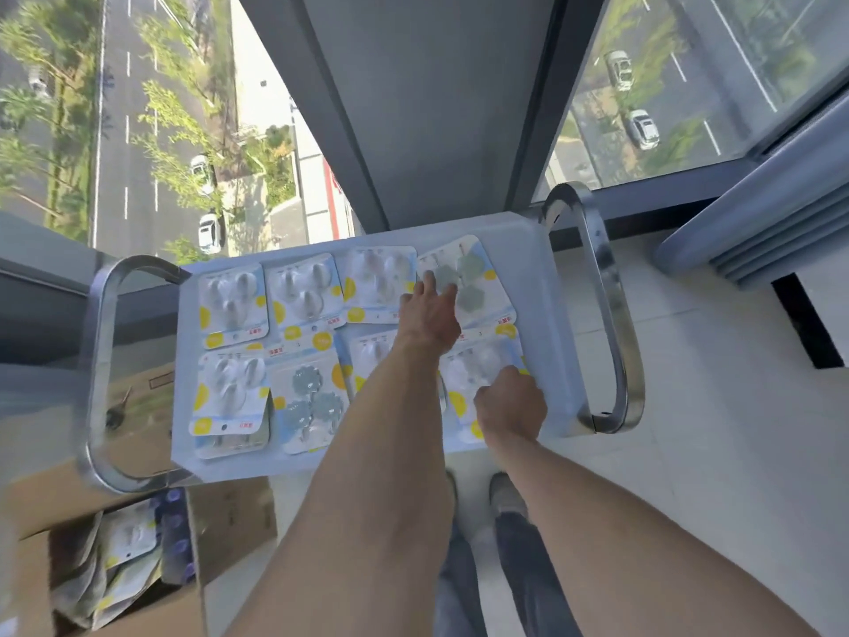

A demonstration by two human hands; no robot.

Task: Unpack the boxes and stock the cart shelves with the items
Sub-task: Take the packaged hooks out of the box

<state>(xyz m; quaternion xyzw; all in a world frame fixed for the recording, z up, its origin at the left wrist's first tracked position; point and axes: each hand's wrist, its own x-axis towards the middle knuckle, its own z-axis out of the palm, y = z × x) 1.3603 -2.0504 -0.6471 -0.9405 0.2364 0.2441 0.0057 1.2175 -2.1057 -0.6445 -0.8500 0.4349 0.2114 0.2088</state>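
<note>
So both arms are reaching over the cart shelf [546, 287]: left hand [429, 310] lying flat, fingers spread, on the green hook pack [464, 278], right hand [510, 406] pinching the near-right pack [478, 365]; label writing's too blurry.

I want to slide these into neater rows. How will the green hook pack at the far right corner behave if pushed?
The green hook pack looks like thin card under a clear blister, so it is probably light and slides easily on the smooth cart shelf. Its flat card may ride over neighbouring packs.
</note>
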